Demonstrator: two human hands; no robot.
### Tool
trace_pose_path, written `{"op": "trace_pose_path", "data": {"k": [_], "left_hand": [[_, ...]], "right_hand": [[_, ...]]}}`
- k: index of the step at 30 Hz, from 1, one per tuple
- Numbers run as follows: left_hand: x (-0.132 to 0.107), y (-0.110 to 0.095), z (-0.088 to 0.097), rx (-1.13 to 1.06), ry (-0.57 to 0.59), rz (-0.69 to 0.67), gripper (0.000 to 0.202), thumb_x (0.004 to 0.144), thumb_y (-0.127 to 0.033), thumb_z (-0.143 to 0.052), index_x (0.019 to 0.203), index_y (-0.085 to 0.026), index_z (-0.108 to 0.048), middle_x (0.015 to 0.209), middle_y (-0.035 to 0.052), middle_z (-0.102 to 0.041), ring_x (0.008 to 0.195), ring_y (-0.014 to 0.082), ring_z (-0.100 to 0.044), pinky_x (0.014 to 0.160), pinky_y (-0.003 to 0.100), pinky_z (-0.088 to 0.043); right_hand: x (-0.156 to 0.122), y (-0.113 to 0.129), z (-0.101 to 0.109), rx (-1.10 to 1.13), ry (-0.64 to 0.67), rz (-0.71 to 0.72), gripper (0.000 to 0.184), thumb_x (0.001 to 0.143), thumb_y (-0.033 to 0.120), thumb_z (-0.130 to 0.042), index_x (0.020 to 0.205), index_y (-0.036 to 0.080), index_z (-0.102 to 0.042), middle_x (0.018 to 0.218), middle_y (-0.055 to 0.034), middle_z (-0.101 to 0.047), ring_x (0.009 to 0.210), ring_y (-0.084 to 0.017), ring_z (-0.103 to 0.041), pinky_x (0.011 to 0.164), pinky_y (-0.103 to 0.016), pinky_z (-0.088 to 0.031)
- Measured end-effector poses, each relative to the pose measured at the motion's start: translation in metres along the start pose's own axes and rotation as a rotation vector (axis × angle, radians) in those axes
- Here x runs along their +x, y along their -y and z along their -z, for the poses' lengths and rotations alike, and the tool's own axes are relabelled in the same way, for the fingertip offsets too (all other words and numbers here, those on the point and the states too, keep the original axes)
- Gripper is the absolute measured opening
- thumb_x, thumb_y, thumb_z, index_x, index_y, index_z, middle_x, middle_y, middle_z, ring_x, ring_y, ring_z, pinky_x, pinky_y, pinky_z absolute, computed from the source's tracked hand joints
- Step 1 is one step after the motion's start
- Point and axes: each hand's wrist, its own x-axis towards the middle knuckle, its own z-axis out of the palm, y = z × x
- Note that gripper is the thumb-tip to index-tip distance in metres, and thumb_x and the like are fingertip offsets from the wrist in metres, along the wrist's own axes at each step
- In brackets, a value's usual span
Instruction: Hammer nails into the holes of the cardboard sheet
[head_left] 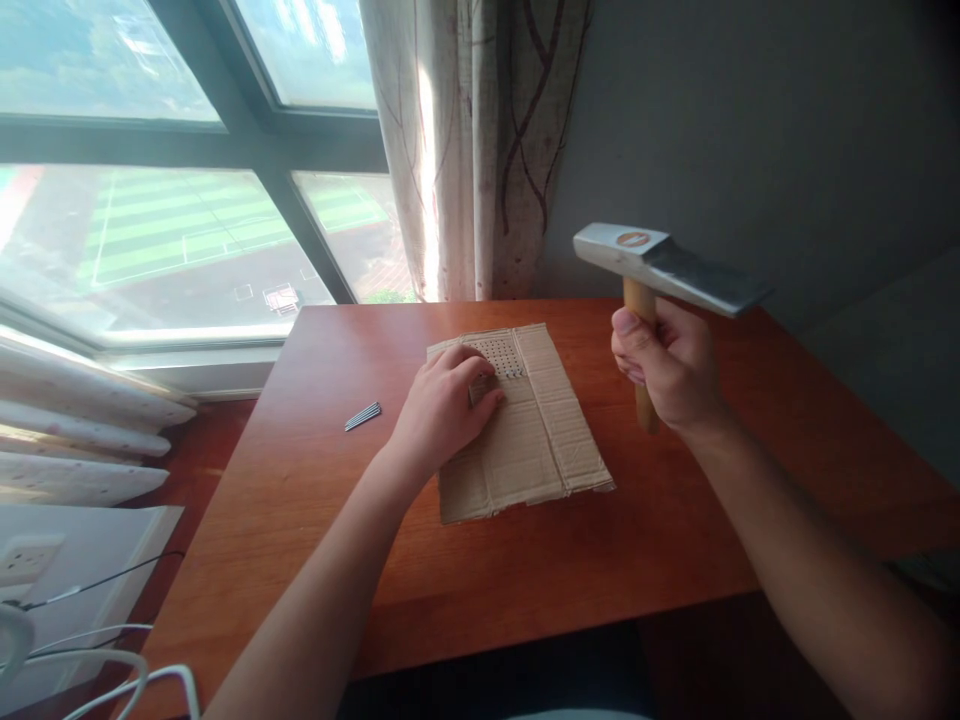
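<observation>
My right hand (664, 360) is wrapped round the wooden handle of a hammer (622, 250), raised over the right side of the table with its metal head up. A piece of brown cardboard (525, 430) lies on the table. On its far part is a grid of small dark dots (501, 352), with a row of small shiny bits along the near edge. My left hand (450, 395) rests on the cardboard's left side, fingers curled and thumb bent towards the index finger beside that row. What the fingertips hold is too small to make out. A small bundle of nails (363, 416) lies left of the hand.
The reddish wooden table (300, 520) stands by a large window (187, 240). A patterned curtain (465, 150) hangs behind its far edge, and a grey wall (720, 120) is at the right. White cables (135, 670) and a wall socket (30, 558) are at the lower left.
</observation>
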Motion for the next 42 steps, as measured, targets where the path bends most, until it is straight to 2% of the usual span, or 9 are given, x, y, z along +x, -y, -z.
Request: {"op": "trace_pose_path", "data": {"k": [1,3,8,17,21,25,32,36,42], "left_hand": [[0.0,0.0,0.0,0.003,-0.002,-0.004,0.013,0.086,-0.024,-0.07,0.098,-0.02,-0.066,0.111,0.0078,-0.067,0.104,0.0264,-0.062,0.095,0.046,-0.052],[0.0,0.0,0.0,0.0,-0.008,-0.011,0.012,0.087,-0.023,-0.069,0.098,-0.02,-0.066,0.111,0.0076,-0.067,0.104,0.0258,-0.062,0.095,0.045,-0.053],[0.0,0.0,0.0,-0.022,-0.018,-0.021,0.012,0.087,-0.023,-0.07,0.098,-0.021,-0.066,0.111,0.0073,-0.067,0.105,0.0252,-0.063,0.095,0.044,-0.053],[-0.002,-0.004,0.0,0.017,-0.003,-0.018,0.015,0.086,-0.023,-0.07,0.1,-0.021,-0.067,0.113,0.0082,-0.068,0.106,0.0269,-0.062,0.094,0.047,-0.051],[0.002,-0.003,0.017,-0.063,-0.13,-0.024,0.012,0.089,-0.025,-0.066,0.1,-0.021,-0.068,0.111,0.0066,-0.071,0.1,0.0218,-0.066,0.089,0.039,-0.053],[-0.006,0.019,0.048,-0.011,-0.273,0.109,0.013,0.092,-0.029,-0.061,0.097,-0.021,-0.069,0.1,0.004,-0.073,0.089,0.0175,-0.067,0.082,0.032,-0.052],[-0.065,0.068,0.062,0.446,0.043,0.432,0.025,0.091,-0.038,-0.055,0.096,-0.023,-0.073,0.095,0.0047,-0.074,0.074,0.0209,-0.066,0.067,0.032,-0.045],[-0.083,0.068,0.056,0.577,0.136,0.442,0.028,0.093,-0.038,-0.051,0.091,-0.024,-0.075,0.096,0.0054,-0.074,0.077,0.0232,-0.067,0.067,0.033,-0.043],[-0.085,0.066,0.053,0.67,0.178,0.403,0.031,0.094,-0.038,-0.049,0.09,-0.022,-0.075,0.097,0.0067,-0.074,0.08,0.0251,-0.068,0.073,0.036,-0.045]], "right_hand": [[0.0,-0.005,-0.004,0.166,-0.15,0.065,0.05,0.094,0.06,-0.053,0.064,0.024,-0.033,0.055,0.0049,-0.032,0.047,-0.011,-0.029,0.045,-0.029,-0.023],[0.0,-0.014,-0.011,0.379,-0.279,0.13,0.049,0.091,0.054,-0.062,0.063,0.024,-0.037,0.053,0.0055,-0.031,0.043,-0.009,-0.027,0.041,-0.029,-0.018],[0.0,-0.031,-0.023,0.53,-0.39,0.165,0.049,0.089,0.049,-0.067,0.059,0.024,-0.038,0.047,0.0064,-0.03,0.039,-0.009,-0.024,0.037,-0.03,-0.015],[-0.001,-0.043,-0.017,0.57,-0.462,0.167,0.054,0.091,0.052,-0.064,0.056,0.023,-0.036,0.045,0.0073,-0.031,0.036,-0.007,-0.027,0.036,-0.026,-0.017],[-0.001,-0.045,-0.018,0.577,-0.515,0.191,0.055,0.091,0.053,-0.064,0.056,0.022,-0.035,0.045,0.0078,-0.03,0.035,-0.006,-0.026,0.035,-0.024,-0.016],[-0.001,-0.044,-0.015,0.596,-0.544,0.215,0.055,0.089,0.053,-0.066,0.056,0.022,-0.035,0.045,0.0085,-0.028,0.035,-0.006,-0.024,0.034,-0.024,-0.015],[0.0,-0.047,-0.008,0.62,-0.556,0.192,0.056,0.09,0.054,-0.064,0.055,0.024,-0.033,0.045,0.0073,-0.025,0.035,-0.008,-0.022,0.034,-0.028,-0.012],[0.001,-0.048,-0.011,0.603,-0.545,0.182,0.055,0.09,0.056,-0.064,0.056,0.023,-0.035,0.045,0.0074,-0.028,0.035,-0.007,-0.024,0.034,-0.026,-0.014],[0.0,-0.047,-0.014,0.626,-0.526,0.21,0.055,0.089,0.054,-0.066,0.055,0.022,-0.037,0.045,0.0079,-0.03,0.035,-0.006,-0.027,0.034,-0.024,-0.015]]}}
